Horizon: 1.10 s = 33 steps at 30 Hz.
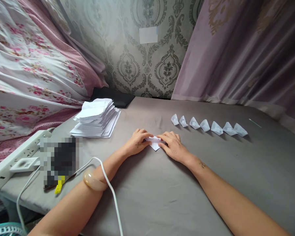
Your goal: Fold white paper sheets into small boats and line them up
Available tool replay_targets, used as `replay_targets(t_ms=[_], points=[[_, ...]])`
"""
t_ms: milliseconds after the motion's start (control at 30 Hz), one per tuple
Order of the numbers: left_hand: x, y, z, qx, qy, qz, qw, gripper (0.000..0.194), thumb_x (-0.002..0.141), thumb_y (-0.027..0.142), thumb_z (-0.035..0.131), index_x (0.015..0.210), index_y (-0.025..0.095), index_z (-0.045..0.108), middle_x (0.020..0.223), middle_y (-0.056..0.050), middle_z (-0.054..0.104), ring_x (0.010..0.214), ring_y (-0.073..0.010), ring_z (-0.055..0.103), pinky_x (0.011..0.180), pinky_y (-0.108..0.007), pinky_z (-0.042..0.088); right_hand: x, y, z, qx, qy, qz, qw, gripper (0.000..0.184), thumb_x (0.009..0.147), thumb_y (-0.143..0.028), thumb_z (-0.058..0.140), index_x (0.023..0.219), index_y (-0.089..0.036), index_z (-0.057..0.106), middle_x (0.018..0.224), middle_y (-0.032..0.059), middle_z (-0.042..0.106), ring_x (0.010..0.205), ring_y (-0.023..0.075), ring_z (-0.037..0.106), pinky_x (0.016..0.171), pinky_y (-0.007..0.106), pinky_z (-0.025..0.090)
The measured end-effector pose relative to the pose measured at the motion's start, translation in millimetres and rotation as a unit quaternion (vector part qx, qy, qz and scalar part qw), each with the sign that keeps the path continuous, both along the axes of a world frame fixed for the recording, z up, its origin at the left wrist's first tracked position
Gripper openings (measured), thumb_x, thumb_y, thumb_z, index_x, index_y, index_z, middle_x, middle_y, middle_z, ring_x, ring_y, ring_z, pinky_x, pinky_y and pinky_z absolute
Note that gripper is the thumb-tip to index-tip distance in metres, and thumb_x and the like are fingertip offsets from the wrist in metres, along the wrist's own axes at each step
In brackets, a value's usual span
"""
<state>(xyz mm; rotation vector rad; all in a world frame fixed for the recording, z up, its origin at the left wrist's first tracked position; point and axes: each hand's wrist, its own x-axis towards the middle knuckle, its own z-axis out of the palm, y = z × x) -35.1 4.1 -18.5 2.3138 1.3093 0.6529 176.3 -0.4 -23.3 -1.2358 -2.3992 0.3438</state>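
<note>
A small piece of folded white paper (155, 144) lies at the middle of the grey table, its pointed corner toward me. My left hand (139, 141) grips its left side, thumb and fingers closed on the edge. On the opposite side, my right hand (171, 146) pinches the paper in the same way. Both hands rest low over the cloth, and the fingertips cover the paper's outer ends. To the right stands a row of several folded paper boats (205, 125), apart from my hands.
A stack of white paper sheets (95, 118) stands at the back left, before a black flat object (124, 101). A white power strip (17, 157) with a charger (24, 164) lies along the left edge. A white cable (113, 193) crosses my left forearm. A thin stick (255, 123) lies far right.
</note>
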Motion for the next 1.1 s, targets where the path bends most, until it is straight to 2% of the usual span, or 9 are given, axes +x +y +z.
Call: replay_targets(t_ms=[133, 333, 433, 533, 667, 767, 900, 1000, 1100], points=[[-2, 4, -2.3, 0.011, 0.025, -0.01, 1.0, 0.021, 0.086, 0.025, 0.053, 0.1, 0.023, 0.068, 0.098, -0.007, 0.061, 0.091, -0.0215, 0.049, 0.086, -0.036, 0.04, 0, 1, -2.2, 0.003, -0.015, 0.008, 1.0, 0.025, 0.091, -0.026, 0.048, 0.112, -0.028, 0.061, 0.1, 0.005, 0.059, 0.095, 0.0206, 0.046, 0.084, 0.037, 0.034], [-4, 13, -10.3, 0.045, 0.017, 0.014, 0.999, 0.019, 0.087, 0.022, 0.051, 0.087, 0.02, 0.069, 0.092, -0.006, 0.065, 0.087, -0.0195, 0.053, 0.081, -0.032, 0.043, 1, 2, -2.9, -0.009, -0.003, 0.006, 1.0, 0.023, 0.09, -0.026, 0.049, 0.108, -0.027, 0.063, 0.102, 0.0043, 0.059, 0.095, 0.0191, 0.047, 0.084, 0.035, 0.035], [-3, 12, -9.9, 0.086, 0.039, -0.015, 0.995, 0.019, 0.087, 0.02, 0.049, 0.087, 0.019, 0.068, 0.092, -0.006, 0.065, 0.087, -0.0191, 0.052, 0.082, -0.033, 0.043, 1, 2, -3.2, -0.001, -0.005, 0.013, 1.0, 0.025, 0.091, -0.025, 0.049, 0.112, -0.026, 0.061, 0.102, 0.0045, 0.059, 0.094, 0.0189, 0.048, 0.085, 0.036, 0.035], [-3, 9, -5.4, 0.119, 0.072, -0.057, 0.989, 0.024, 0.09, 0.018, 0.042, 0.091, 0.018, 0.065, 0.094, -0.007, 0.063, 0.087, -0.0187, 0.051, 0.082, -0.032, 0.043, 0, 1, -3.8, 0.026, -0.022, 0.026, 0.999, 0.022, 0.092, -0.024, 0.047, 0.108, -0.025, 0.062, 0.1, 0.0048, 0.059, 0.095, 0.0194, 0.047, 0.086, 0.036, 0.034], [-6, 4, 0.8, 0.132, 0.129, -0.107, 0.977, 0.032, 0.092, 0.013, 0.032, 0.094, 0.016, 0.064, 0.094, -0.009, 0.06, 0.087, -0.0183, 0.051, 0.08, -0.03, 0.044, -1, -4, -2.3, 0.061, -0.053, 0.035, 0.996, 0.024, 0.094, -0.02, 0.041, 0.105, -0.022, 0.062, 0.099, 0.0062, 0.058, 0.094, 0.0191, 0.047, 0.085, 0.035, 0.035], [-8, -1, 3.6, 0.133, 0.153, -0.119, 0.972, 0.033, 0.088, 0.008, 0.033, 0.094, 0.017, 0.064, 0.093, -0.008, 0.059, 0.088, -0.0183, 0.052, 0.079, -0.029, 0.044, 2, -10, 2.5, 0.073, -0.09, 0.044, 0.992, 0.028, 0.093, -0.014, 0.037, 0.105, -0.02, 0.062, 0.098, 0.0068, 0.057, 0.088, 0.0178, 0.049, 0.084, 0.034, 0.036], [-8, -9, 7.6, 0.122, 0.158, -0.093, 0.975, 0.027, 0.08, 0.008, 0.041, 0.087, 0.018, 0.065, 0.088, -0.007, 0.059, 0.086, -0.0188, 0.054, 0.072, -0.027, 0.044, 6, -16, 11.4, 0.069, -0.104, 0.041, 0.991, 0.026, 0.091, -0.012, 0.038, 0.097, -0.018, 0.063, 0.095, 0.0071, 0.058, 0.084, 0.0176, 0.051, 0.078, 0.031, 0.038], [-4, -12, 8.9, 0.109, 0.142, -0.057, 0.982, 0.021, 0.082, 0.015, 0.045, 0.072, 0.018, 0.063, 0.08, -0.006, 0.059, 0.079, -0.018, 0.055, 0.066, -0.027, 0.042, 5, -15, 14.8, 0.05, -0.087, 0.019, 0.995, 0.023, 0.092, -0.018, 0.041, 0.085, -0.018, 0.064, 0.089, 0.0062, 0.059, 0.083, 0.0171, 0.053, 0.076, 0.029, 0.039], [3, -4, 4.1, 0.085, 0.107, 0.003, 0.991, 0.032, 0.087, 0.027, 0.045, 0.059, 0.017, 0.056, 0.073, -0.005, 0.057, 0.07, -0.0161, 0.053, 0.064, -0.027, 0.04, -2, -8, 12.1, 0.028, -0.073, -0.044, 0.996, 0.027, 0.092, -0.026, 0.044, 0.073, -0.018, 0.061, 0.082, 0.0046, 0.059, 0.079, 0.0162, 0.054, 0.072, 0.028, 0.038]])
